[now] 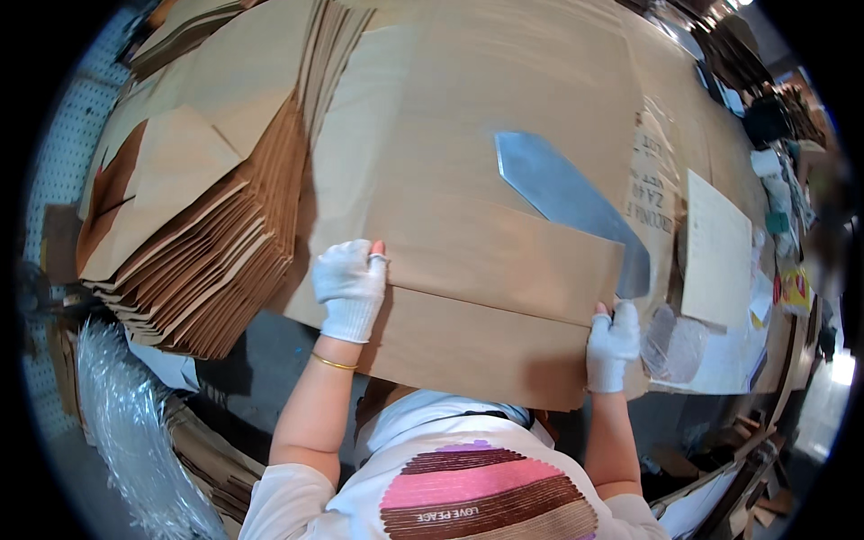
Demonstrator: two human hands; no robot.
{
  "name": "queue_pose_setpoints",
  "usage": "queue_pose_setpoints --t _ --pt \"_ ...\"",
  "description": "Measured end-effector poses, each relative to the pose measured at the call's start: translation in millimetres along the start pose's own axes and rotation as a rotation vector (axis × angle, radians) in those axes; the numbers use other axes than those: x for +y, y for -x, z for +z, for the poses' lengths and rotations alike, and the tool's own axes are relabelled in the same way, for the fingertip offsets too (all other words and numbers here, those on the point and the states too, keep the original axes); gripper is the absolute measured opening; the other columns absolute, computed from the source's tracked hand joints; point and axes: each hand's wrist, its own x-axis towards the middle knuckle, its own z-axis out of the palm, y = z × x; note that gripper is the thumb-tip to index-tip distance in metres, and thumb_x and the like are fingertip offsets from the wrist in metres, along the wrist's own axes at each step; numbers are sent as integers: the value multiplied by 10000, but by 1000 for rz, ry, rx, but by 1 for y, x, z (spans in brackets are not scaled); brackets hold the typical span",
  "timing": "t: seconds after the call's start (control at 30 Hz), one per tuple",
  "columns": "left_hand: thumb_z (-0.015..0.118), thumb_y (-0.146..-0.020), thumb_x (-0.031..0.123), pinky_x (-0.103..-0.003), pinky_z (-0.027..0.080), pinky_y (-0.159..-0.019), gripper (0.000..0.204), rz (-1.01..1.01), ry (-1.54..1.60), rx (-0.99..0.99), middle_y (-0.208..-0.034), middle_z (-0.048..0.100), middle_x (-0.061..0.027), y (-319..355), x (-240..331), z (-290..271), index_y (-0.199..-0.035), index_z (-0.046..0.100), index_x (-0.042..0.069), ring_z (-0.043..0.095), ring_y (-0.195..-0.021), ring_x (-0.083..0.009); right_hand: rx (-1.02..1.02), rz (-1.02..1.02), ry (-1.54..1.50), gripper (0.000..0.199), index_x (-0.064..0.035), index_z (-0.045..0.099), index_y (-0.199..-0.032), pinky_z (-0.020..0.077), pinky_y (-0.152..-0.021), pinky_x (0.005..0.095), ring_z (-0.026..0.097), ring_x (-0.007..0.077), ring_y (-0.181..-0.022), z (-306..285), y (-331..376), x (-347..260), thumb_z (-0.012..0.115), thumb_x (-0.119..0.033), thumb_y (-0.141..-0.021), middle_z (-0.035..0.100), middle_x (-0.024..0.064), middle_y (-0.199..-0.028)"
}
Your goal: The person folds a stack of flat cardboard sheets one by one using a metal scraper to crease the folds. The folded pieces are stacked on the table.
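A large brown kraft paper piece (pixel 477 346) lies in front of me, creased across its width, its near part reaching over the table's edge toward my body. My left hand (pixel 349 279), in a white glove with the thumb tip bare, is closed on its left edge by the crease. At the opposite edge my right hand (pixel 614 340), gloved alike, pinches the paper with the thumb on top. Beyond the upper fold, a flat blue-grey plate (pixel 571 202) with a pointed end rests slantwise on brown paper. Its near end is close to my right hand.
A thick stack of folded brown paper (pixel 207 261) fans out at the left. Clear plastic wrap (pixel 135 423) hangs at the lower left. On the right lie a pale sheet (pixel 715 252), a crumpled plastic bag (pixel 675 344) and printed cardboard (pixel 657 171). Cluttered goods line the far right.
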Motion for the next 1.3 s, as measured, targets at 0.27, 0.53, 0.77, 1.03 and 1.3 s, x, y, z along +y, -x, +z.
queue_pose_setpoints --t 0.27,0.53,0.77,1.03,1.3 --pt "690 -901 275 -491 500 -659 281 -91 -57 -76 -702 661 -157 -7 5 1 -714 683 65 653 -705 -365 2 -29 -48 482 -42 624 -1328 535 -836 445 682 351 -962 11 2 8 707 -47 -854 683 157 -1122" --pt "649 -937 302 -494 525 -662 281 -49 -115 -41 -748 696 -157 -4 1 3 -763 694 86 681 -715 -355 -278 -654 6 794 -6 532 -1435 298 -1217 556 395 458 -1440 12 -37 -56 812 -291 -749 444 230 -1553" --pt "782 -764 371 -497 507 -956 496 325 -409 -227 -1182 682 -173 -55 34 -41 -1152 686 77 652 -1129 -348 -273 -628 53 724 -16 615 -1315 383 -1142 525 475 439 -1321 13 -54 -64 835 -362 -718 505 211 -1461" --pt "863 -600 429 -551 347 -1188 910 807 370 -251 -1422 526 -210 -33 78 4 -1349 539 26 467 -1352 -440 -318 -827 -115 724 11 595 -1317 301 -1203 546 416 415 -1403 45 -51 -120 818 -351 -731 474 218 -1478" --pt "768 -767 466 -554 334 -1193 886 622 -4 -145 -1461 524 -227 -31 18 -12 -1475 474 20 454 -1372 -472 -244 -519 -48 812 15 534 -1426 251 -1233 571 317 486 -1481 -2 -51 -12 822 -309 -740 385 236 -1593"
